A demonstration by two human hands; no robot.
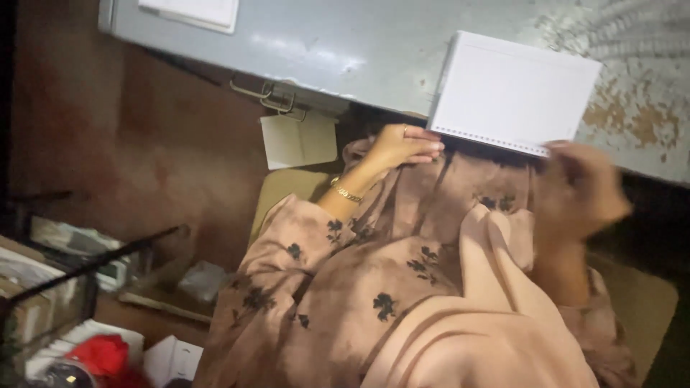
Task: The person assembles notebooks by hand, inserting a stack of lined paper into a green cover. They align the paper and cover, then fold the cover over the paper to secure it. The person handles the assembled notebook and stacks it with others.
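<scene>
A white spiral-edged notepad lies at the near edge of a grey metal desk. My right hand, blurred, is at the pad's lower right corner and seems to touch it; whether it grips is unclear. My left hand rests with fingers loosely together on my lap just below the pad's left corner, holding nothing that I can see. It wears a ring and a gold bracelet. Pink flowered fabric covers my lap and arms.
A drawer handle and a pale tag hang under the desk edge. Worn rusty paint marks the desk at right. At lower left stand a dark wire rack, papers, a red object and white boxes on the brown floor.
</scene>
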